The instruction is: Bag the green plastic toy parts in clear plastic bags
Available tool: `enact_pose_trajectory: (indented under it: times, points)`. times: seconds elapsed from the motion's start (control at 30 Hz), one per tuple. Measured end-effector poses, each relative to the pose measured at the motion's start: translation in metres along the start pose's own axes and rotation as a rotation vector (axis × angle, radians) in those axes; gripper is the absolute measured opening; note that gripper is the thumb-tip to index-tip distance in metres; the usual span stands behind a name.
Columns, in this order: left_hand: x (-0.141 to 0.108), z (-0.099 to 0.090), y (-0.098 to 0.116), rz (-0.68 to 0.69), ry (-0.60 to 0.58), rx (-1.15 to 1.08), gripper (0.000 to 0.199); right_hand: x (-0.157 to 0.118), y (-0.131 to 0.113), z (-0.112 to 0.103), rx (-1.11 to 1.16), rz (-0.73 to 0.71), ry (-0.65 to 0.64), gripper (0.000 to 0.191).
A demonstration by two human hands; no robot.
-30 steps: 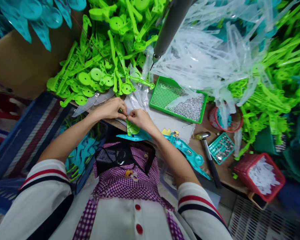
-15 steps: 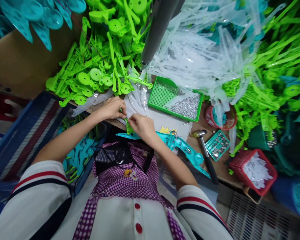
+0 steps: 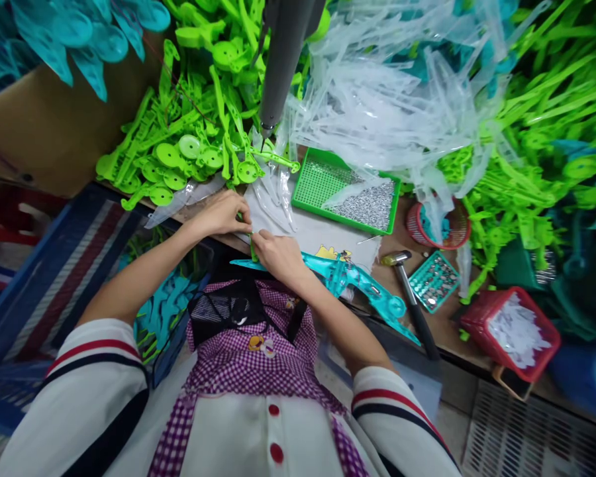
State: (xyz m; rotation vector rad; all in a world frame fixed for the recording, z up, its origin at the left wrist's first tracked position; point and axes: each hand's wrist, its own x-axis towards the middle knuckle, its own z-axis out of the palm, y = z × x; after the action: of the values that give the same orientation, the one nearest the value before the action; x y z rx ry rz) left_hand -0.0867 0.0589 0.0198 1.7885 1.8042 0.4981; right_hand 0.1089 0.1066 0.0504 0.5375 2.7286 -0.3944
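Note:
My left hand [image 3: 229, 213] is closed in a pinch at the table's front edge, its fingertips by the top of a small green plastic piece [image 3: 253, 250]. Close beside it, my right hand [image 3: 278, 254] has its fingers bent around that same green piece, which is mostly hidden. Beneath my right hand and wrist lies a long translucent teal plastic part [image 3: 360, 283], its thin tip showing to the left and its wider, jointed end to the right. Whether my right hand also presses on the teal part, I cannot tell.
A dark power screwdriver [image 3: 278, 79] hangs above the table. Behind lie heaped green parts [image 3: 189, 152] and clear plastic parts [image 3: 377, 112]. A green tray [image 3: 345, 224] holds small metal pieces. At right are a hammer [image 3: 417, 321], a teal tray [image 3: 434, 281] and red baskets [image 3: 481, 324].
The green piece has turned so that it looks narrower. My right hand has shifted slightly left. The screwdriver hangs a little further left in view.

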Motion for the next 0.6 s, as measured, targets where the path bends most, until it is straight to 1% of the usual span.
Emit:
enact_pose_trajectory:
  times: [0.13,0.23,0.4,0.5,0.6]
  points:
    - [-0.004,-0.001,0.005,-0.046,-0.008,0.054,0.018,-0.014,0.012,0.004,0.096,0.049,0.044,0.040]
    - [-0.005,-0.001,0.006,-0.049,-0.046,0.055,0.017,-0.021,0.018,0.007,0.094,0.062,0.026,0.039]
    - [-0.005,0.001,0.010,-0.030,-0.080,0.039,0.014,-0.021,0.014,0.010,0.004,0.103,-0.009,0.040]
    - [-0.005,0.001,0.013,-0.009,-0.115,0.041,0.013,-0.023,0.009,0.011,-0.057,0.106,0.020,0.040]
    - [-0.005,0.001,0.015,0.034,-0.133,0.051,0.015,-0.028,0.011,0.014,-0.082,0.070,0.040,0.042]
